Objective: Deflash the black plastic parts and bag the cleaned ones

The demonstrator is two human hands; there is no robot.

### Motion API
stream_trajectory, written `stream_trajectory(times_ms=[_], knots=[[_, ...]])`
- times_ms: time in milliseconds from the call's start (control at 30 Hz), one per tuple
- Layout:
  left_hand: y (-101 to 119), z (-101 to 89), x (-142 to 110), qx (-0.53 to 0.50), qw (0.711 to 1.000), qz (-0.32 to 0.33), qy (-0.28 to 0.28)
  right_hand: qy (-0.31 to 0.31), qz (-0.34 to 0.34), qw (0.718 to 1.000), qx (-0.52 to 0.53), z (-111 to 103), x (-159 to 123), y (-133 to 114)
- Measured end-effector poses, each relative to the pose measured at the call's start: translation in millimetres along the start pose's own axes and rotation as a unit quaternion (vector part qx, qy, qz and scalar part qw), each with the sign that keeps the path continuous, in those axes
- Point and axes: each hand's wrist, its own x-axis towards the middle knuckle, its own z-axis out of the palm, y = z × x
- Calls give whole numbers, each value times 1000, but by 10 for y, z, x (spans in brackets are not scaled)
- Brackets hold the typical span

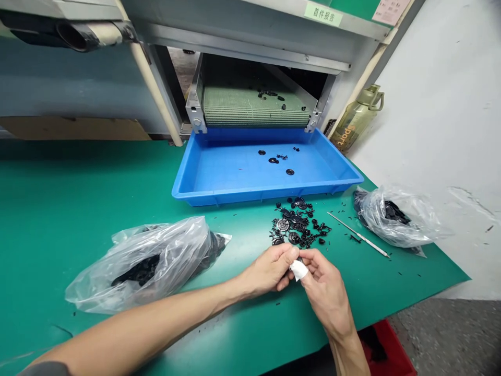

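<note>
My left hand [270, 269] and my right hand [324, 284] meet over the green table [78, 209], fingertips pinched together on a small black part that is mostly hidden. A white wrap covers my right thumb. Just beyond my fingers lies a pile of small black plastic parts [297, 224], round discs mixed with sprue bits. A thin white rod [358, 235] lies to the right of the pile.
A blue tray [219, 193] holding several black parts sits under a ribbed conveyor belt [254, 107]. A clear bag of black parts [144, 261] lies left, another bag [395, 216] right. An olive bottle [358, 117] leans at the wall. The table edge runs close on the right.
</note>
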Motion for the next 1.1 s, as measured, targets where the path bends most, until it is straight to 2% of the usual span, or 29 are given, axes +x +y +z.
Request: stream_trajectory(times_ms=[100,167,233,300,367,500,600,767,1100], knots=[[-6,-1,5,-16,1000,11,0,17,3,1000,-22,-7,59,-10],[1,-24,19,-82,996,8,18,14,-8,998,-54,-57,137,-16],[18,-60,37,-170,984,11,61,23,-45,990,-133,-133,235,-20],[44,-99,52,-238,967,13,93,40,-91,964,-246,-194,334,-26],[67,-130,61,-275,957,11,93,29,-114,929,-352,-207,413,-35],[78,-164,68,-324,943,8,78,0,-106,878,-467,-129,483,-50],[69,-172,72,-353,931,2,87,13,-101,871,-481,-121,473,-50],[79,-165,68,-328,940,11,97,3,-101,854,-510,-197,459,-54],[23,-175,72,-311,948,32,62,-5,-110,837,-536,-150,447,-93]])
